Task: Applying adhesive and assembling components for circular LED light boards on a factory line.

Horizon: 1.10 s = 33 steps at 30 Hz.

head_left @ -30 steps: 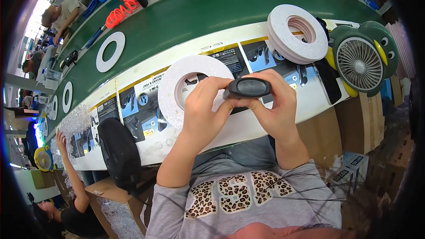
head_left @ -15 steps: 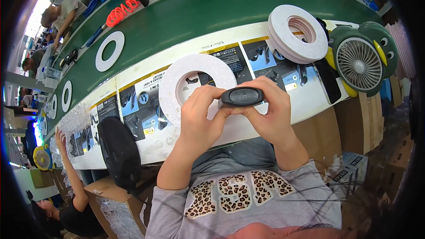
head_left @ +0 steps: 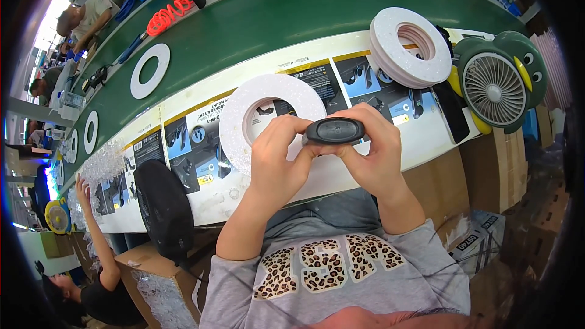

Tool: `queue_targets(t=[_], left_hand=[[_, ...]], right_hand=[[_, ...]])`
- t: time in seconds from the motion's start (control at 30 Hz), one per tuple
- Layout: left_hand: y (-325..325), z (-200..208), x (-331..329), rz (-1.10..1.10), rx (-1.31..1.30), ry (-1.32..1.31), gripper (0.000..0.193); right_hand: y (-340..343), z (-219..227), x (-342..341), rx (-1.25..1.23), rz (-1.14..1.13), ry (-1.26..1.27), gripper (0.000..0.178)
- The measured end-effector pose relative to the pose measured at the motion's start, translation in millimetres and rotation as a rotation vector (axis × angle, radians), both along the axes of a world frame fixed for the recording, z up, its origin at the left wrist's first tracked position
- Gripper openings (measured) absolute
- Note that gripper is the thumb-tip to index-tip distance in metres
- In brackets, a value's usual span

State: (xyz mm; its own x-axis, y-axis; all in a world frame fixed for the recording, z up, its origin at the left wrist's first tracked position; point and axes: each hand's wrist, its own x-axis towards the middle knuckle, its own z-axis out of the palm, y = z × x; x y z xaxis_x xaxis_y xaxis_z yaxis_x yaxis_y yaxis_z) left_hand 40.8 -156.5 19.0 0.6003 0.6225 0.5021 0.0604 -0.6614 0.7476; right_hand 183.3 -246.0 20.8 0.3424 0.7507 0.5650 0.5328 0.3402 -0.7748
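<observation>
Between my two hands is a small black oval plastic part, its flat oval end turned up. My left hand pinches its left side, and my right hand grips the right side with fingers curled behind it. The hidden underside leaves its exact kind unclear. Just behind my left hand a white speckled foam ring lies on the printed packaging sheets. Farther right, several similar rings sit in a stack.
A green frog-shaped fan stands at the right beside a black phone. A black mesh pouch lies at the left. Another white ring rests on the green conveyor belt. A co-worker's hand reaches over clear bubble wrap.
Almost nothing differs. My hands and the black part have shifted very slightly to the right, with the same grip.
</observation>
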Motion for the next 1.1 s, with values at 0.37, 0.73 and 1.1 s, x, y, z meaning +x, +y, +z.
queue_targets(t=[0.37, 0.73, 1.1], left_hand=[[25.9, 11.9, -17.4, -0.006, -0.004, -0.103, 0.032], [121.0, -13.7, -53.2, 0.241, -0.237, -0.223, 0.022], [86.6, -2.8, -72.5, -0.088, 0.066, 0.318, 0.037]], right_hand=[[-9.6, -1.2, 14.6, -0.101, -0.026, 0.322, 0.045], [33.4, -13.1, 59.2, 0.115, 0.117, 1.073, 0.043], [68.1, -25.2, 67.8, 0.279, 0.151, 1.752, 0.04]])
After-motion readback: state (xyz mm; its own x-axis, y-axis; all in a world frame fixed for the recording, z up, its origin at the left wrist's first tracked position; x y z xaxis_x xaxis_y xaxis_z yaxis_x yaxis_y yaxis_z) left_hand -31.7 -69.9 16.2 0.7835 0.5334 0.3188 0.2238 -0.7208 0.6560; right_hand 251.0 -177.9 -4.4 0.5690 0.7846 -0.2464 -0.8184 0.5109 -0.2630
